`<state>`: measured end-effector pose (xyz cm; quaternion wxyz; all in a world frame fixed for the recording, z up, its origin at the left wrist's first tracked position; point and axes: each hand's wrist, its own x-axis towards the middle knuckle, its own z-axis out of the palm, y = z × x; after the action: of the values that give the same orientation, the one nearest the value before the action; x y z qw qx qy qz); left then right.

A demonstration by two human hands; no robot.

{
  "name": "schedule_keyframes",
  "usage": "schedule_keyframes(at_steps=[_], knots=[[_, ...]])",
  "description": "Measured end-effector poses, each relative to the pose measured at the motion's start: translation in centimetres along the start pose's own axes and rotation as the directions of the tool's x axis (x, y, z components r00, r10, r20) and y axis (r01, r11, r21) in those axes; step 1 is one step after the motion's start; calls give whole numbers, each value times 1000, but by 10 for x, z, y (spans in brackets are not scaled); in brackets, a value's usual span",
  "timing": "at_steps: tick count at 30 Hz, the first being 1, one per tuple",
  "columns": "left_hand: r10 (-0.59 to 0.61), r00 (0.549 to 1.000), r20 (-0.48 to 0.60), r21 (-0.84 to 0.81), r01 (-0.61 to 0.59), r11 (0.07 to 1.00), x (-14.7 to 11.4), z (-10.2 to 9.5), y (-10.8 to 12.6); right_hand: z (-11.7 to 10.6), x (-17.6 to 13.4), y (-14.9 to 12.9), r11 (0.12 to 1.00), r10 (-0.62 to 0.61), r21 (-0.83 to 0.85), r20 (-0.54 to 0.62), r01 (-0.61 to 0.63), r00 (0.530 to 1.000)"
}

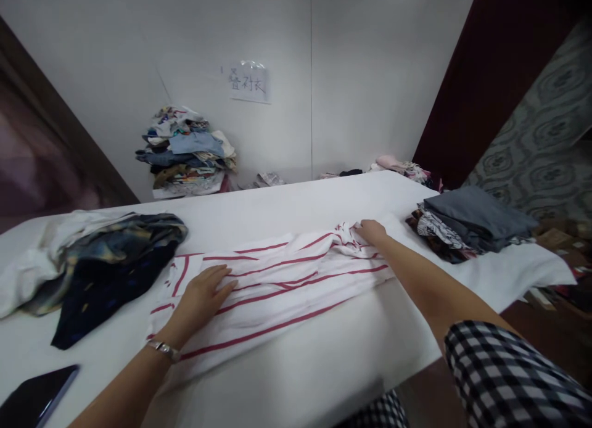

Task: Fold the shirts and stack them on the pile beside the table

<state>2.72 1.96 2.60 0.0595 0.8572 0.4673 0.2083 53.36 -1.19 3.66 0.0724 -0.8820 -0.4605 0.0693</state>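
A white shirt with red stripes (277, 292) lies lengthwise across the white-covered table, folded into a long strip. Flat on its left part rests my left hand (203, 295), fingers stretched out over the cloth. At the shirt's far right end, my right hand (371, 232) has its fingers closed on a bunched fold of the fabric. The cloth is crumpled just left of that hand, and its fingertips are partly hidden by the fold.
Loose dark and pale clothes (120, 255) are heaped at the left. A phone (39, 394) lies at the near left corner. Folded garments (476, 218) are stacked at the right. Behind the table (296, 203) stands a tall clothes pile (194, 150), below a paper sign (250, 82) on the wall.
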Motion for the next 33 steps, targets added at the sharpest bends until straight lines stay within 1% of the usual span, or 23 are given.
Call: schedule_keyframes(at_steps=[4, 7, 11, 13, 14, 15, 16, 17, 18, 19, 20, 21, 22, 23, 24, 27, 28, 30, 31, 33], knots=[[-72, 997, 23, 38, 71, 997, 2, 5, -13, -5, 13, 20, 998, 56, -29, -40, -57, 998], [-80, 996, 31, 52, 78, 996, 3, 8, -19, -4, 17, 36, 995, 93, -39, -32, -94, 995], [-77, 997, 32, 43, 76, 996, 5, 5, -18, -5, 15, 39, 995, 92, -24, -43, -93, 995], [-86, 996, 27, 26, 86, 996, 5, 1, -18, -8, 9, 36, 998, 60, -15, -80, -61, 995], [-87, 996, 24, 14, 87, 996, 5, -1, -18, -10, 5, 33, 1000, 20, -7, -111, -21, 994], [-81, 996, 25, 1, 81, 997, 3, -3, -19, -11, -1, 29, 999, -49, 8, -147, 51, 988], [-70, 997, 28, -13, 70, 997, 1, -5, -21, -10, -8, 24, 986, -154, 29, -180, 161, 972], [-58, 998, 32, -25, 59, 998, -1, -6, -23, -8, -15, 18, 952, -284, 55, -208, 301, 936], [-48, 998, 40, -33, 50, 998, -4, -7, -25, -3, -24, 12, 888, -424, 82, -230, 452, 876], [-44, 998, 51, -35, 46, 998, -6, -7, -26, 2, -32, 5, 801, -555, 103, -244, 590, 796], [-45, 997, 61, -34, 47, 998, -9, -8, -26, 8, -40, -3, 712, -655, 114, -247, 693, 714], [-49, 996, 70, -30, 52, 998, -10, -8, -26, 13, -47, -10, 649, -718, 108, -241, 753, 653], [-56, 995, 77, -24, 58, 998, -11, -9, -25, 17, -52, -17, 620, -747, 93, -235, 779, 622], [-65, 995, 80, -17, 66, 998, -11, -10, -23, 20, -55, -23, 622, -750, 74, -231, 780, 620], [-79, 994, 77, -6, 80, 997, -10, -11, -21, 21, -56, -30, 643, -735, 59, -230, 763, 637], [-141, 989, 48, 85, 137, 987, 0, -14, -20, 15, -51, -46, 739, -635, 88, -242, 668, 734], [-160, 986, 49, 134, 152, 979, 4, -15, -22, 11, -48, -51, 773, -599, 95, -214, 627, 771], [-190, 979, 77, 235, 167, 957, 12, -15, -27, 5, -41, -60, 841, -533, 51, -98, 539, 840], [-207, 974, 94, 277, 174, 945, 15, -14, -30, 4, -38, -64, 864, -503, 5, -30, 503, 864], [-249, 962, 111, 333, 200, 922, 20, -13, -35, 2, -33, -70, 880, -463, -84, 69, 468, 884]])
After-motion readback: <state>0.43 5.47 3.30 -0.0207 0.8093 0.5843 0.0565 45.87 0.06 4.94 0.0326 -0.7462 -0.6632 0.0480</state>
